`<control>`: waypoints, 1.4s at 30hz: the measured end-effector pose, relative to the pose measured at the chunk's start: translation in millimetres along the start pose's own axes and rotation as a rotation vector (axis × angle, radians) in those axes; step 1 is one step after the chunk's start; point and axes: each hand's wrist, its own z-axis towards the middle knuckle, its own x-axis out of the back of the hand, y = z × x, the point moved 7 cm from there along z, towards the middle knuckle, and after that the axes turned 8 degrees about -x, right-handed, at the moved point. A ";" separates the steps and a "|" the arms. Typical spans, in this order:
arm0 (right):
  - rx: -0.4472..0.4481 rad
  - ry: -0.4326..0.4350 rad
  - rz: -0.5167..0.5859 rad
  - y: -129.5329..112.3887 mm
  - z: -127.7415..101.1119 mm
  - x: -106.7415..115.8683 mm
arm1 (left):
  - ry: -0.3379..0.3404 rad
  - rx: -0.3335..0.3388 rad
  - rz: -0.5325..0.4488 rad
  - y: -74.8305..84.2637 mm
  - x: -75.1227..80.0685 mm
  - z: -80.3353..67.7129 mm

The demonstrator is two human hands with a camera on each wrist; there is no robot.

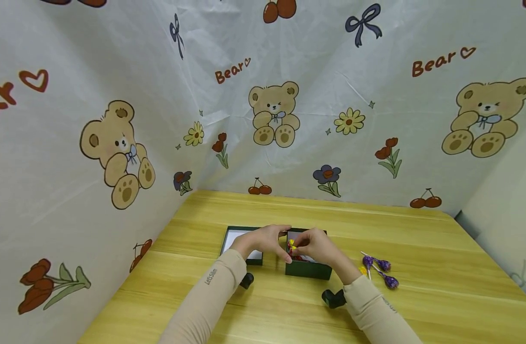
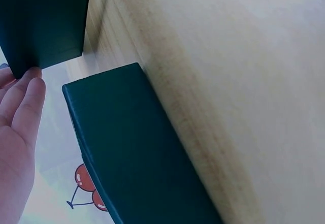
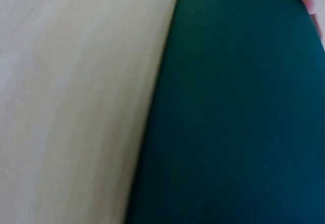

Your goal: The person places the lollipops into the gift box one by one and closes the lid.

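Both hands are meeting over the dark green box (image 1: 308, 270) — right hand (image 1: 316, 246) pinching a yellow-wrapped lollipop (image 1: 291, 244) inside, left hand (image 1: 265, 240) curling fingers at its nine-o'clock wall. Purple lollipops (image 1: 381, 272) are lying at three o'clock on the wooden table (image 1: 418, 296) — bear-print sheet (image 1: 116, 119) behind.

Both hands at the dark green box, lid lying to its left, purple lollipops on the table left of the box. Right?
Not quite: the head view shows the purple lollipops right of the box, not left. Both the left hand and right hand are at the box, and the lid lies to its left.
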 end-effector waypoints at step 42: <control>-0.012 0.115 -0.059 -2.2 -13.9 22.5 | 0.012 0.012 0.012 1.2 -0.4 -0.9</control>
